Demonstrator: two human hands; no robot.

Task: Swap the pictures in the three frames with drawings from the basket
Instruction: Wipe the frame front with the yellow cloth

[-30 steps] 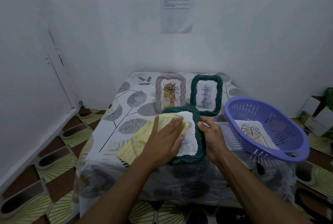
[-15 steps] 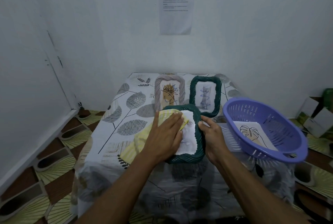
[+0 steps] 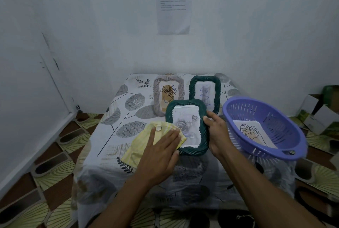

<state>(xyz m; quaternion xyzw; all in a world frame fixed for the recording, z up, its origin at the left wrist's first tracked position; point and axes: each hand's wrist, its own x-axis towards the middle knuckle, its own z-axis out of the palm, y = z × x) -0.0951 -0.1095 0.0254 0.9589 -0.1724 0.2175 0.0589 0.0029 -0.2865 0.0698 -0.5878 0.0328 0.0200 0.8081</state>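
Observation:
A dark green frame [image 3: 187, 104] with a grey rose picture lies tilted near the table's front. My right hand [image 3: 217, 132] grips its right edge. My left hand [image 3: 161, 151] presses a yellow cloth [image 3: 141, 145] flat against the frame's lower left corner. Behind it stand a grey frame [image 3: 157, 97] with an orange drawing and a second green frame [image 3: 218, 90] with a blue drawing. To the right, a purple basket [image 3: 286, 150] holds a leaf drawing [image 3: 251, 132].
The small table [image 3: 117, 117] wears a leaf-print cloth and stands against a white wall. A printed sheet [image 3: 173, 5] hangs on that wall. Cardboard boxes [image 3: 319, 114] sit on the patterned floor at the far right.
My left hand and the cloth have slid down and left across the frame, uncovering the rose picture. The right hand keeps its hold on the frame's edge.

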